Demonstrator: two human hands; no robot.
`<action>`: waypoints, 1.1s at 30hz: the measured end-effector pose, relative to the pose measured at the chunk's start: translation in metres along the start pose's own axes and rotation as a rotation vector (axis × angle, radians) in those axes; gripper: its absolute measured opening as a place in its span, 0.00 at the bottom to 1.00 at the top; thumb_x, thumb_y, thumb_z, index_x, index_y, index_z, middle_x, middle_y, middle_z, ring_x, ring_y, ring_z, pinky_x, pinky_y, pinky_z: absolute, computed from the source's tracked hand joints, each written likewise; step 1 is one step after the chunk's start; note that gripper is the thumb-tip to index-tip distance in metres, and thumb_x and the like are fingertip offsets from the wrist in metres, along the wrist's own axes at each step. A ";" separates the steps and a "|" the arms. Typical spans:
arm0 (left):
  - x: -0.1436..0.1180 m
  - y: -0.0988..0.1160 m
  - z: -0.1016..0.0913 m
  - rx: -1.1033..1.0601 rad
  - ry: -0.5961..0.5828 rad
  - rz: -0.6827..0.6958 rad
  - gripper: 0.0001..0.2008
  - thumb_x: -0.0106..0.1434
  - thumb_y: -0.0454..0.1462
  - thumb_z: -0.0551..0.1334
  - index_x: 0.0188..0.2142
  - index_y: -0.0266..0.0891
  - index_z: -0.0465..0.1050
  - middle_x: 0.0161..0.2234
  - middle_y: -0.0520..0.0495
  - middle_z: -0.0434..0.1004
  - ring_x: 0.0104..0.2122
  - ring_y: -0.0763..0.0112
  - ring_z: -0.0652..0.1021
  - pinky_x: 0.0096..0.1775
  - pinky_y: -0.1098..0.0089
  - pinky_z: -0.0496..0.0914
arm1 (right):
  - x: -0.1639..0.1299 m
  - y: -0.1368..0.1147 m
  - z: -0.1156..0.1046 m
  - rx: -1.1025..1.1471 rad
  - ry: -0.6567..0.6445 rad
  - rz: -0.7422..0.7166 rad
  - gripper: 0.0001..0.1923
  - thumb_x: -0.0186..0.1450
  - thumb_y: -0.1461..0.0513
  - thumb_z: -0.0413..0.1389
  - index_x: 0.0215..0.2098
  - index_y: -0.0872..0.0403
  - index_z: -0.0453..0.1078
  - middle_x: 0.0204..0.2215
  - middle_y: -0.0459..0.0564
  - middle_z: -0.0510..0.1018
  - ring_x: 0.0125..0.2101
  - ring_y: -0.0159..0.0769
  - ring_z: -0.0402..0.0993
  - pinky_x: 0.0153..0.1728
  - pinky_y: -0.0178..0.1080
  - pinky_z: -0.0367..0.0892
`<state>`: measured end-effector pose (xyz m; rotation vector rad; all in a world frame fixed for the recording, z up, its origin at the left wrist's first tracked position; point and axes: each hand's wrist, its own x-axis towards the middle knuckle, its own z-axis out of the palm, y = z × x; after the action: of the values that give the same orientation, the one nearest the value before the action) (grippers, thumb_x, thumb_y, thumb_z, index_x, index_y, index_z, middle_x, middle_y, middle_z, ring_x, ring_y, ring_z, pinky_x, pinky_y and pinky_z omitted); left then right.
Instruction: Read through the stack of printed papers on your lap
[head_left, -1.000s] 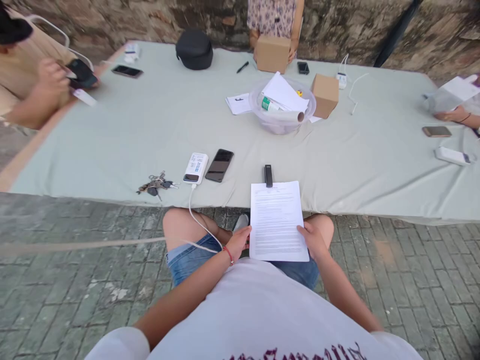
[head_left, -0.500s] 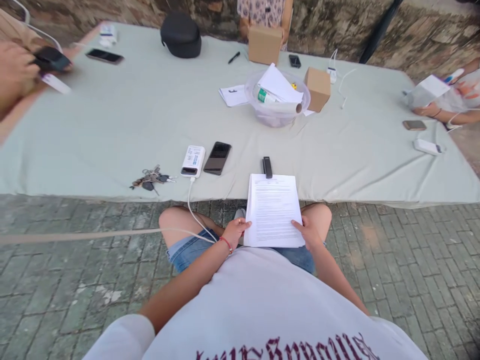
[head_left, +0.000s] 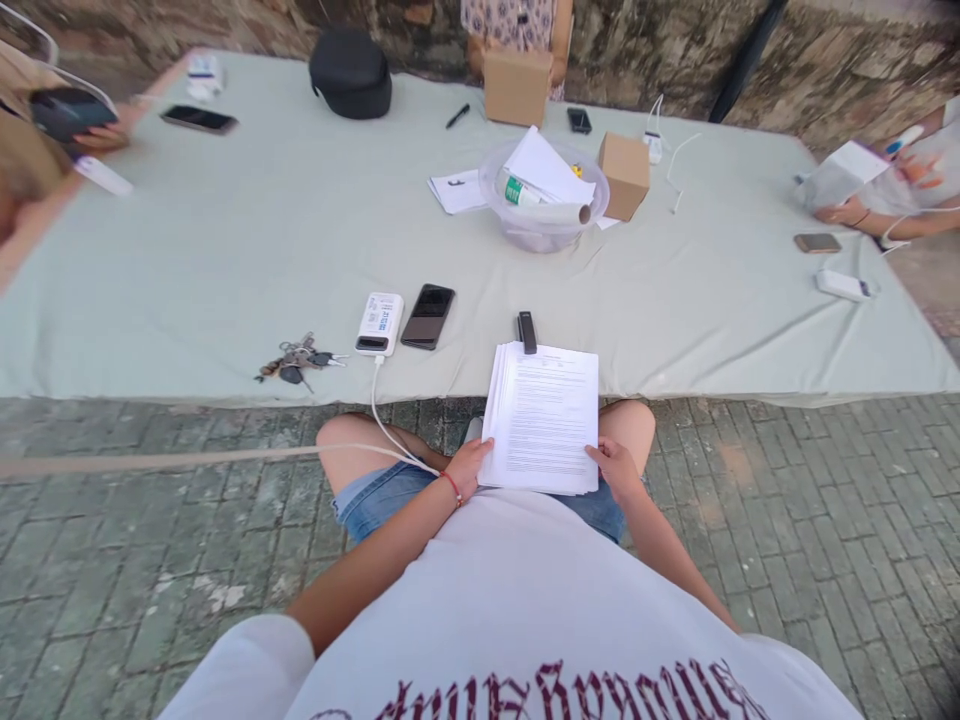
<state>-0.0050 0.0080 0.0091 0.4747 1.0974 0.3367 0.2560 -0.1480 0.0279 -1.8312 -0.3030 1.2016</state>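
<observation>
— Well, start closest in: the left hand (head_left: 471, 466) and the right hand (head_left: 619, 468) each pinch a lower corner of the stack of papers (head_left: 541, 416), fingers closed on it from either side. The stack lies over the person's lap, its far edge reaching the edge of the table (head_left: 225, 260).

— See how the sheets are fanned along the left side? They aren't squared. With only the bottom corners held, I'd judge that loose top sheets could slide off toward the brick paving.

— Agreed, and this looks like outdoors, so a gust could lift the free upper edge. Another worry: the white cable (head_left: 390, 430) runs from the power bank (head_left: 379, 323) down across the left knee, right beside the left wrist. A snag there could drag the power bank off the table.

— And the phone (head_left: 427, 316) lies just beside the power bank, with the keys (head_left: 300, 358) near the table edge. A tug on the cloth might shift all of them.

— The small black device (head_left: 527, 331) sits touching or nearly touching the stack's far edge; pushing the papers forward could nudge it.

— Farther off, the clear bowl (head_left: 544, 200) holding papers and a roll, the cardboard boxes (head_left: 624, 175) and other people's hands are well apart, so little risk there.
</observation>
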 end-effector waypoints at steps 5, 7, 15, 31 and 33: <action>0.000 0.003 0.001 0.028 0.030 -0.020 0.19 0.54 0.43 0.75 0.40 0.33 0.78 0.38 0.36 0.85 0.41 0.52 0.84 0.47 0.55 0.78 | -0.002 0.001 -0.015 0.066 0.008 -0.001 0.24 0.50 0.45 0.69 0.38 0.51 0.75 0.30 0.48 0.84 0.33 0.45 0.80 0.37 0.45 0.74; -0.002 0.005 0.001 0.030 0.033 -0.025 0.19 0.54 0.42 0.75 0.40 0.32 0.78 0.39 0.35 0.85 0.42 0.52 0.84 0.47 0.55 0.78 | -0.004 0.002 -0.017 0.088 0.000 0.002 0.23 0.50 0.46 0.69 0.36 0.50 0.75 0.31 0.48 0.85 0.35 0.45 0.81 0.39 0.46 0.74; -0.007 0.009 0.002 -0.019 0.016 0.000 0.26 0.51 0.50 0.76 0.41 0.34 0.77 0.40 0.37 0.85 0.41 0.56 0.83 0.47 0.57 0.77 | -0.009 0.001 -0.008 0.127 -0.066 0.021 0.22 0.51 0.46 0.69 0.37 0.50 0.77 0.36 0.51 0.86 0.41 0.49 0.82 0.44 0.48 0.75; -0.005 0.014 -0.007 0.025 0.022 -0.005 0.25 0.47 0.45 0.79 0.39 0.33 0.78 0.38 0.38 0.85 0.37 0.56 0.84 0.44 0.56 0.78 | -0.005 -0.002 0.002 -0.002 -0.023 0.027 0.22 0.51 0.48 0.71 0.37 0.51 0.77 0.34 0.49 0.85 0.39 0.48 0.81 0.41 0.48 0.76; -0.006 0.015 -0.008 0.009 0.008 -0.022 0.25 0.47 0.44 0.79 0.40 0.33 0.78 0.39 0.37 0.85 0.37 0.55 0.84 0.45 0.55 0.78 | -0.006 0.000 0.004 -0.009 -0.007 0.014 0.22 0.50 0.48 0.71 0.37 0.50 0.77 0.34 0.49 0.85 0.39 0.49 0.81 0.41 0.49 0.76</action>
<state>-0.0153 0.0191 0.0184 0.4698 1.1118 0.3149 0.2493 -0.1496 0.0308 -1.8400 -0.3002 1.2178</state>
